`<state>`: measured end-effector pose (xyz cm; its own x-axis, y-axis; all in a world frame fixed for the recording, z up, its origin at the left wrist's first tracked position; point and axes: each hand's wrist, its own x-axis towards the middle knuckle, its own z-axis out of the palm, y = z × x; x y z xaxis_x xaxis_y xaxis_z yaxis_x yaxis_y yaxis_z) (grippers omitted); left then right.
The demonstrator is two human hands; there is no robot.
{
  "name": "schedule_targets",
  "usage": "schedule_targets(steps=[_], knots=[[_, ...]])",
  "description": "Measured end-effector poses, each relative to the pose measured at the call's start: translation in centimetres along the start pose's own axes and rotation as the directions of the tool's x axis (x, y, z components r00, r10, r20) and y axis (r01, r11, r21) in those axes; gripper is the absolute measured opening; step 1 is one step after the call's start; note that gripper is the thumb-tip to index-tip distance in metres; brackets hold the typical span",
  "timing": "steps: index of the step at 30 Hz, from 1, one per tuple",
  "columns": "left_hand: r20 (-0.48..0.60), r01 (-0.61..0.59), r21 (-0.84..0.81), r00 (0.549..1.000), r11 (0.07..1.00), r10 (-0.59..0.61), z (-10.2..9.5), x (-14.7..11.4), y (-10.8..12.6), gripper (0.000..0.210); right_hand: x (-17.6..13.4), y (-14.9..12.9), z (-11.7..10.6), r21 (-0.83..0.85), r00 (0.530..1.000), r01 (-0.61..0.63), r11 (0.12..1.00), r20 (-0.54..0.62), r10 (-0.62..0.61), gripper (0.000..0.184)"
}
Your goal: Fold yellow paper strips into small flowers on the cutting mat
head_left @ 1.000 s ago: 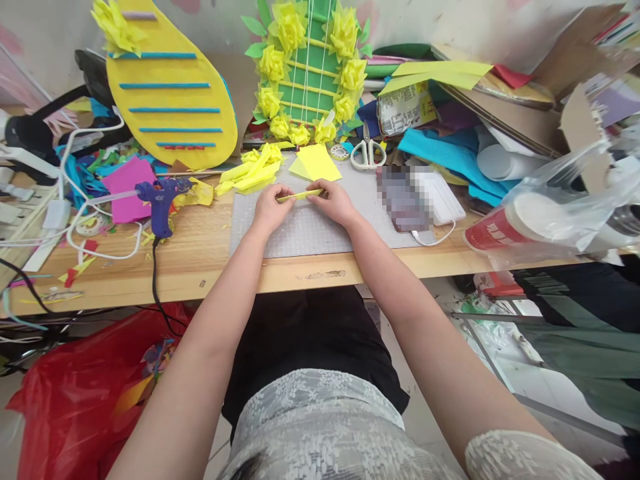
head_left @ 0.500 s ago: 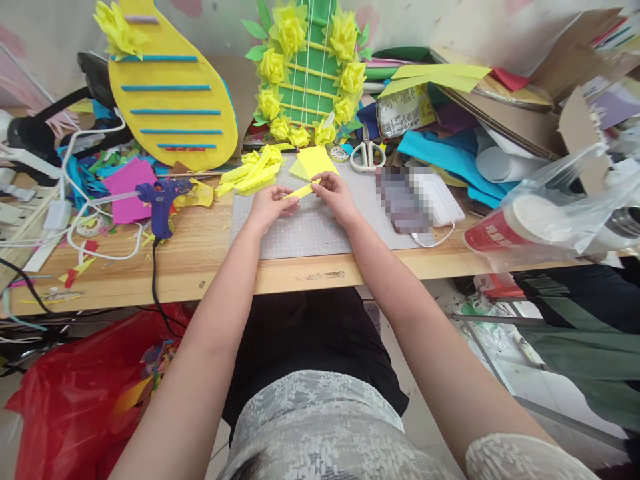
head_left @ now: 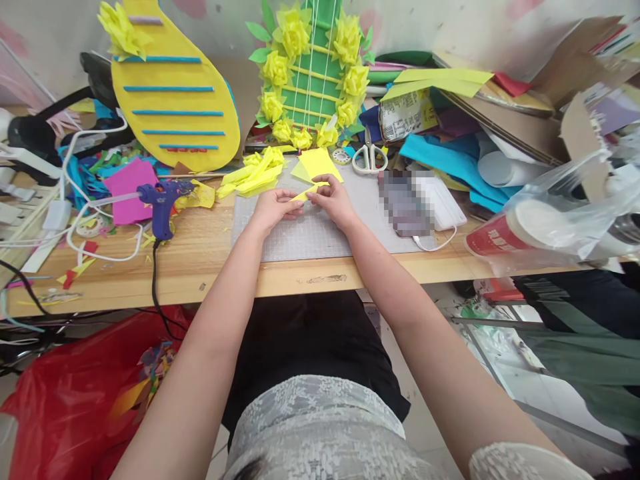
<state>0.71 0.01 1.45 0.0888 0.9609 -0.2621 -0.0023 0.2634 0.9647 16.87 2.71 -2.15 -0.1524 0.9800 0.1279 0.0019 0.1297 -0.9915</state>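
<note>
Between my two hands is a narrow strip of yellow paper [head_left: 306, 193], held above the grey cutting mat [head_left: 320, 240]. My left hand [head_left: 277, 208] pinches its left end, and my right hand [head_left: 331, 199] grips the other end with thumb and fingers. Just beyond my hands lie flat yellow paper sheets [head_left: 320, 163]. To their left is a pile of crumpled yellow paper pieces [head_left: 255, 172]. White-handled scissors [head_left: 370, 159] rest behind and to the right of my right hand, beside a small tape roll [head_left: 341, 157].
A purple glue gun [head_left: 163, 203] stands at left with its cord over the table edge. Two paper instruments, one yellow [head_left: 175, 100] and one green with flowers [head_left: 320, 87], lean at the back. At right are a blurred phone [head_left: 406, 203] and a bagged red cup [head_left: 493, 233].
My right hand has shifted slightly down and left along the yellow strip, closer to my left hand. The whole view has moved a little; the other things stay put.
</note>
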Motion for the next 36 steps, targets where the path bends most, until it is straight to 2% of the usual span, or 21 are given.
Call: schedule_targets(steps=[9,15,19,25,30,36], knots=[[-0.042,0.009,0.036,0.999,0.999,-0.008,0.0,0.0,0.0,0.017,0.0,-0.1,-0.2,0.043,0.998,-0.004,0.999,-0.06,0.007,0.046],[-0.059,-0.031,0.033,0.998,0.999,0.033,0.5,0.4,-0.8,0.027,0.2,0.0,0.9,0.052,0.999,-0.036,0.998,0.024,0.035,0.058],[-0.057,-0.038,0.038,0.998,0.999,0.04,0.4,0.5,-1.1,0.033,0.4,0.1,1.0,0.019,0.997,-0.063,0.998,-0.033,0.063,0.056],[-0.067,-0.02,0.06,0.997,0.998,0.024,0.4,0.2,-0.6,0.025,0.6,-0.2,-0.4,0.042,0.987,-0.099,0.994,-0.125,0.104,0.047],[-0.047,-0.014,0.068,0.999,0.998,0.017,0.3,0.2,-0.5,0.02,0.6,-0.9,-0.7,0.111,0.982,-0.114,0.987,-0.14,0.129,0.038],[-0.052,-0.013,0.056,0.998,0.998,0.016,0.4,0.2,-0.5,0.019,0.5,-0.8,-0.5,0.14,0.987,-0.084,0.987,-0.124,0.102,0.045]])
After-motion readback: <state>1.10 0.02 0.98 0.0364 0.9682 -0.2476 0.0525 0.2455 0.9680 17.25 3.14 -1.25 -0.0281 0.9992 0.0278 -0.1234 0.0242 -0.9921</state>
